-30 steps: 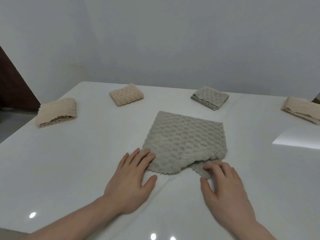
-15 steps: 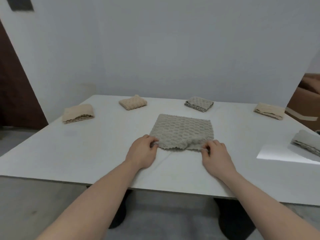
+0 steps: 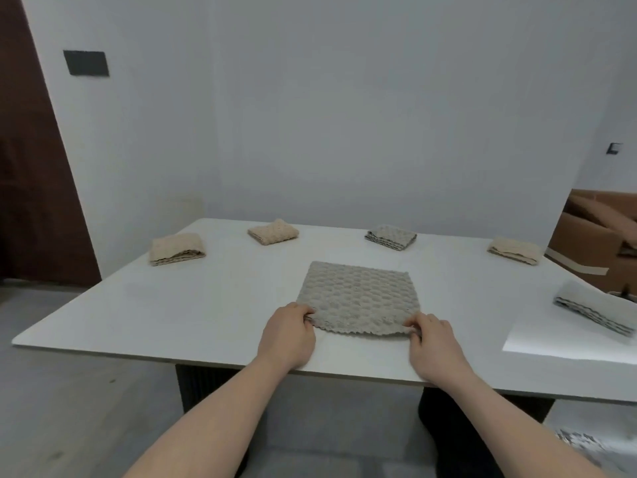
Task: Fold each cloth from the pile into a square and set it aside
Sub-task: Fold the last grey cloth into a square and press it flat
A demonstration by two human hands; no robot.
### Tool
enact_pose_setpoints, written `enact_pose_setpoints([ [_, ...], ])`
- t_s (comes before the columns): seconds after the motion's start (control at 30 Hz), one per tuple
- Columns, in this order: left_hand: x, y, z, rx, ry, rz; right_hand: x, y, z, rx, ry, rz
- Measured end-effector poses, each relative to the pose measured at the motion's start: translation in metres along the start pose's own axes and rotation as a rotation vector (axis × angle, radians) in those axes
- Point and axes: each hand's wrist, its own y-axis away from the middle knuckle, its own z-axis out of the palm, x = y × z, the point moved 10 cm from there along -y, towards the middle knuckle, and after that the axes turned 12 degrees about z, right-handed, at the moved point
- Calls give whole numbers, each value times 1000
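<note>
room: plain grey wall, white table with folded cloths parked along its far and right edges
cloth: grey cloth lies flat near the front edge, middle of the table
left hand: pinching the near left corner, was flat a sec ago
right hand: pinching the near right corner
meaning: both corners gathered now, so i'd guess the next fold goes away from the body

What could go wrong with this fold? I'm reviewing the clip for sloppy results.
1. The left hand and right hand pinch only the near corners of the grey cloth; the edge between them could sag and fold unevenly.
2. The cloth lies near the table edge and could slip off.
</note>
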Motion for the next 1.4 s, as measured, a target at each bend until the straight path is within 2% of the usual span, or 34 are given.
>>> enact_pose_setpoints([
  [0.13,1,12,-6,16,9,17,0,10,0,-47,46,6],
  [0.4,9,38,-28,-126,-120,147,-5,46,-13,-133,-60,-4],
  [0.57,19,48,-52,-169,-157,236,-14,56,-29,-180,-6,-54],
  [0.8,55,39,-131,-32,-88,378,-59,50,-111,52,-232,-140],
  [0.93,79,16,-199,148,40,402,-95,39,-163,149,-428,-160],
  [1.07,85,-11,-246,261,84,330,-118,23,-199,216,-518,-171],
  [1.2,81,-38,-246,192,53,246,-120,0,-197,214,-466,-110],
  [1.4,50,-70,-197,83,-15,133,-102,-30,-161,186,-266,-6],
])
